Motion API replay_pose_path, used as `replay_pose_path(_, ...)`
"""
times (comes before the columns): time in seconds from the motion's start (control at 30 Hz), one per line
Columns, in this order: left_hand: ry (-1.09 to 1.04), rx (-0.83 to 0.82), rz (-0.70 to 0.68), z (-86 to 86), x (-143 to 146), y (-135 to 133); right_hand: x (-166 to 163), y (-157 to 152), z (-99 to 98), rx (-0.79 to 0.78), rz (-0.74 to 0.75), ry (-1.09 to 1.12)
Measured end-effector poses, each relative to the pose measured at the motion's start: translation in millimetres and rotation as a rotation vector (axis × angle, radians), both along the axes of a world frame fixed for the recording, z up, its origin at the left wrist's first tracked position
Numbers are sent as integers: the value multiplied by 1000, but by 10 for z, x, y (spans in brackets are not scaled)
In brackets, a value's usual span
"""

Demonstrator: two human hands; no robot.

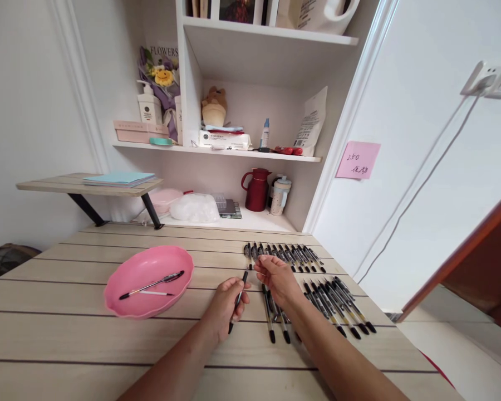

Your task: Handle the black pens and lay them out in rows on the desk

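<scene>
Evidently, our left hand [229, 305] grasps a pen [241, 287]; our right hand [277, 277], its hold indiscernible, could scatter the pens [269, 316] beneath by dipping.

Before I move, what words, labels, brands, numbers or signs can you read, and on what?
"FLOWERS": pale sheet by the purple bouquet
"250": pink sticky note; handwriting beneath it unclear
Too small or blurred to read: print on the pump bottle, pink box, white pack, blue-capped bottle, white pouch and white jug; any on the pens.
</scene>
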State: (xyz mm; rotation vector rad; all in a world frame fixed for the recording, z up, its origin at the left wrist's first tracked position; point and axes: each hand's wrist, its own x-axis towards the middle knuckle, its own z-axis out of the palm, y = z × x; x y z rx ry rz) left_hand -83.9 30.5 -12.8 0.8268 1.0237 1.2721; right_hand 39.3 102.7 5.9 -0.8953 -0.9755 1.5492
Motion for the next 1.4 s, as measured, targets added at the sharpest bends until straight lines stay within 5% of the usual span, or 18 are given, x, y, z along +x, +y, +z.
replay_pose_path(0.17, -140, -64, 67, 20, -56, 29, 37, 235, -34, 163, -1, -592)
replay_pose_path(0.67, -174, -70, 70, -4, -67, 60, -288, 611, 92, 506, -1, -1604)
replay_pose_path(1.0, -160, -87, 88, -12, -61, 74, -446, 645, 107, 616, 76, -1874)
replay_pose_path(1.4, -164, -102, 94, -1, -62, 73, -450, 624, 153, 641, 75, -1900)
